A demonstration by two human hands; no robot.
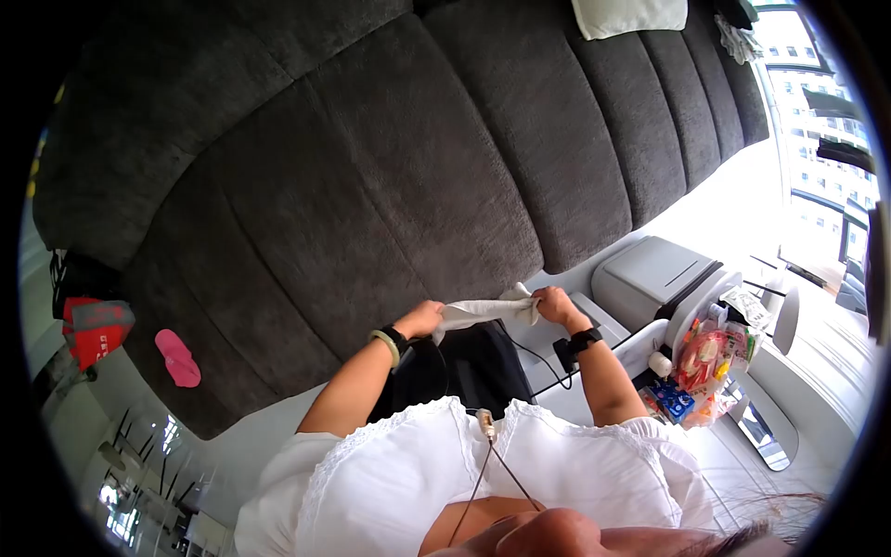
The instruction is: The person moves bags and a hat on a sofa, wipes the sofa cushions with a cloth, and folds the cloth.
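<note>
A white cloth is stretched between my two hands, in front of my body and above my dark-clothed legs. My left hand is closed on one end of it, its fingers wrapped round the fabric. At the other end, my right hand grips the cloth, and a bunched corner sticks up beside the fingers. Its exact kind is not plain from this view. Both wrists carry dark bands, and a thin black cable hangs near my right wrist.
A large dark grey sofa fills the space ahead, with a white cushion at its far side. A pink slipper lies at left near a red bag. A grey-white bin and packaged snacks stand at right.
</note>
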